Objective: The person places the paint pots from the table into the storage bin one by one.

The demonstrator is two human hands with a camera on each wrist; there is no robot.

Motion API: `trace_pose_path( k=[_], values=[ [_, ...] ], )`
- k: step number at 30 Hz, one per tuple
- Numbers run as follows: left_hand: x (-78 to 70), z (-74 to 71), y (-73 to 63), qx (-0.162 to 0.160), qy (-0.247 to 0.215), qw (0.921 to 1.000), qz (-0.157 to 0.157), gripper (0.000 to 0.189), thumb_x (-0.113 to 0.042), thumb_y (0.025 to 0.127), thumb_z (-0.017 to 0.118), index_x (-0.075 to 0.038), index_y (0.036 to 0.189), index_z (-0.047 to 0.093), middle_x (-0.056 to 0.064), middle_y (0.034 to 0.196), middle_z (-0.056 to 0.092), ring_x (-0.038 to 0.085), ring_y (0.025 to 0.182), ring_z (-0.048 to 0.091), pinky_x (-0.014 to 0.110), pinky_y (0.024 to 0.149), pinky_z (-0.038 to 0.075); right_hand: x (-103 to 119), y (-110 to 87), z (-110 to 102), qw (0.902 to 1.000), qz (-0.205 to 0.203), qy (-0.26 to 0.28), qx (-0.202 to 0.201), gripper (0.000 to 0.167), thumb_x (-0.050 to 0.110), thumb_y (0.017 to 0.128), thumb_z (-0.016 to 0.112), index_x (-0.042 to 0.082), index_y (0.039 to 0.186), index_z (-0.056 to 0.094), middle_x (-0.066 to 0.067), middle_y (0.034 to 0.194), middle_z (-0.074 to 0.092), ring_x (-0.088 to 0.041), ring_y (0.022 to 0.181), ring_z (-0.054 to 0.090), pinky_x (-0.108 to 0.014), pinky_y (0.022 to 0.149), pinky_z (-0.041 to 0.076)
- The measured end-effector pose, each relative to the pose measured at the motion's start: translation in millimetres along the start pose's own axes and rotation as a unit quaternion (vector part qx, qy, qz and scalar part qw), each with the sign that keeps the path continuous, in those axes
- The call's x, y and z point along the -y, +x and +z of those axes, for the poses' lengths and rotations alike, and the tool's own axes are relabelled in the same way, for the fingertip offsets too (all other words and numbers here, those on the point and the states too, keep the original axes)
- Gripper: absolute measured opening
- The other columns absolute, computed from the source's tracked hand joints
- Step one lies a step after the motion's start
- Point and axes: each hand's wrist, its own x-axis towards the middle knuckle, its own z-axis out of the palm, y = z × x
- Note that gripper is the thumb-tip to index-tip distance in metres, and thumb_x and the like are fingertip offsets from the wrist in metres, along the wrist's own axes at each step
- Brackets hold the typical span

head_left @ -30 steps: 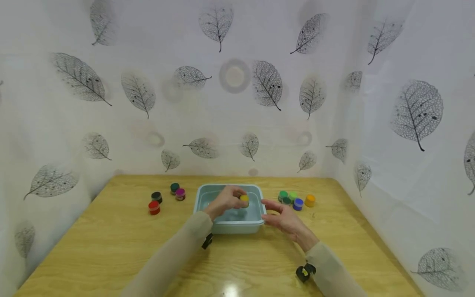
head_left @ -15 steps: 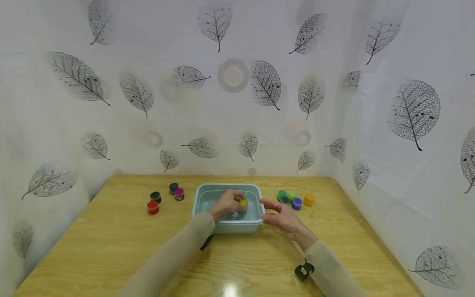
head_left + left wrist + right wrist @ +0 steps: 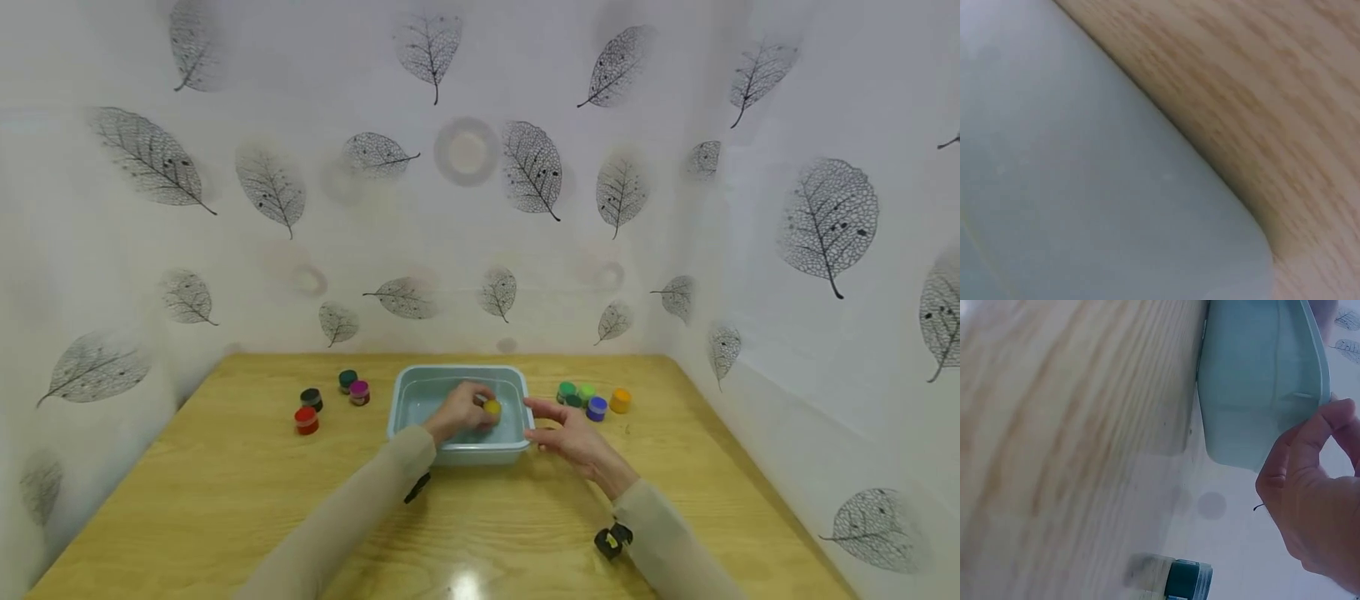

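Observation:
A small round jar with a yellow lid (image 3: 492,408) is inside a pale blue plastic basin (image 3: 467,457). My left hand (image 3: 459,413) reaches over the basin's near left side and holds this jar, fingertips at its side. My right hand (image 3: 573,437) is at the basin's right rim, its thumb and fingers spread apart and their tips touching the edge. From the right wrist view, the fingers of the right hand (image 3: 1313,487) meet the basin (image 3: 1254,381) near its rim and corner. Only the basin's outer wall (image 3: 1116,187) and the table show in the left wrist view.
Left of the basin stand a red jar (image 3: 306,420), a black jar (image 3: 311,399), a dark green jar (image 3: 347,381) and a magenta jar (image 3: 359,392). On the right are several green jars (image 3: 566,392), a blue jar (image 3: 597,408) and an orange jar (image 3: 620,401). Leaf-patterned curtain (image 3: 420,225) encloses the wooden table (image 3: 225,492).
My left hand has lowered the yellow-lidded jar further into the basin. My right hand stays at the basin's right rim. The head view has shifted slightly.

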Motion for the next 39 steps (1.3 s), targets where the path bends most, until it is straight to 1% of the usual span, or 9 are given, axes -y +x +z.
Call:
trace_pose_path(
  k=[3, 7, 9, 14, 21, 25, 30, 35, 39],
  values=[
    [-0.6, -2.6, 1.3, 0.009, -0.020, 0.9996, -0.017, 0.044, 0.012, 0.079, 0.068, 0.012, 0.122, 0.057, 0.023, 0.103, 0.065, 0.029, 0.081, 0.069, 0.033, 0.074, 0.061, 1.0, 1.8, 0.6, 1.0000, 0.006, 0.004, 0.002, 0.064, 0.009, 0.089, 0.071, 0.003, 0.146, 0.043, -0.024, 0.144, 0.042, -0.010, 0.091, 0.061, -0.022, 0.077, 0.056],
    [-5.2, -6.2, -0.2, 0.016, -0.024, 0.9983, -0.051, 0.047, 0.012, 0.081, 0.066, 0.010, 0.127, 0.056, 0.026, 0.116, 0.062, 0.029, 0.093, 0.066, 0.031, 0.080, 0.059, 0.1, 2.3, 0.3, 0.9997, 0.013, 0.017, 0.006, 0.063, 0.006, 0.090, 0.069, 0.000, 0.147, 0.041, -0.026, 0.146, 0.039, -0.020, 0.107, 0.062, -0.028, 0.087, 0.057],
    [-7.0, -7.6, -0.6, 0.016, -0.021, 0.9976, -0.064, 0.048, 0.011, 0.082, 0.066, 0.008, 0.128, 0.056, 0.025, 0.121, 0.061, 0.029, 0.100, 0.064, 0.031, 0.083, 0.058, -0.1, 2.2, 0.0, 0.9996, 0.015, 0.022, 0.008, 0.063, 0.005, 0.091, 0.068, -0.001, 0.147, 0.040, -0.027, 0.147, 0.038, -0.023, 0.112, 0.061, -0.029, 0.089, 0.057],
    [-8.0, -8.9, 0.4, 0.024, -0.029, 0.9969, -0.069, 0.049, 0.010, 0.082, 0.065, 0.008, 0.130, 0.055, 0.024, 0.127, 0.059, 0.032, 0.112, 0.060, 0.033, 0.089, 0.057, 1.4, 1.2, -0.2, 0.9996, 0.014, 0.022, 0.006, 0.064, 0.006, 0.090, 0.070, -0.001, 0.146, 0.041, -0.027, 0.148, 0.038, -0.017, 0.106, 0.063, -0.027, 0.088, 0.057],
    [-7.9, -6.8, 3.8, 0.042, -0.089, 0.9907, -0.094, 0.045, 0.015, 0.087, 0.053, 0.009, 0.132, 0.052, 0.025, 0.131, 0.056, 0.034, 0.113, 0.061, 0.036, 0.094, 0.056, 0.3, 2.2, 0.1, 0.9995, 0.021, 0.024, 0.004, 0.064, 0.006, 0.089, 0.071, 0.001, 0.146, 0.042, -0.026, 0.148, 0.038, -0.014, 0.100, 0.064, -0.025, 0.085, 0.058],
    [-8.5, -7.1, 4.7, 0.042, -0.100, 0.9888, -0.103, 0.044, 0.016, 0.088, 0.051, 0.009, 0.131, 0.054, 0.025, 0.131, 0.057, 0.032, 0.112, 0.063, 0.036, 0.095, 0.056, 0.2, 2.6, 0.0, 0.9996, 0.018, 0.023, 0.005, 0.064, 0.005, 0.089, 0.070, 0.000, 0.146, 0.041, -0.027, 0.147, 0.037, -0.014, 0.099, 0.064, -0.025, 0.085, 0.058],
    [-10.6, -8.4, 4.7, 0.046, -0.114, 0.9870, -0.103, 0.044, 0.017, 0.089, 0.047, 0.010, 0.132, 0.051, 0.026, 0.131, 0.055, 0.033, 0.111, 0.063, 0.037, 0.096, 0.055, 1.2, 3.4, -0.5, 0.9996, 0.016, 0.023, 0.007, 0.065, 0.006, 0.089, 0.071, -0.001, 0.146, 0.041, -0.028, 0.148, 0.037, -0.014, 0.100, 0.064, -0.025, 0.086, 0.058],
    [-9.6, -8.7, 6.6, 0.047, -0.128, 0.9850, -0.105, 0.045, 0.019, 0.089, 0.044, 0.011, 0.133, 0.050, 0.026, 0.129, 0.056, 0.033, 0.111, 0.063, 0.038, 0.096, 0.055, 2.8, 4.4, -0.4, 0.9994, 0.017, 0.027, 0.010, 0.066, 0.007, 0.088, 0.072, 0.000, 0.146, 0.041, -0.027, 0.148, 0.036, -0.018, 0.106, 0.063, -0.027, 0.088, 0.057],
    [-10.3, -9.3, 6.7, 0.043, -0.123, 0.9851, -0.112, 0.045, 0.018, 0.089, 0.045, 0.011, 0.133, 0.051, 0.025, 0.128, 0.057, 0.033, 0.110, 0.063, 0.038, 0.096, 0.055, 2.3, 4.8, -0.2, 0.9994, 0.018, 0.028, 0.009, 0.066, 0.007, 0.089, 0.072, 0.000, 0.147, 0.041, -0.027, 0.149, 0.036, -0.019, 0.107, 0.063, -0.028, 0.088, 0.057]
  ],
)
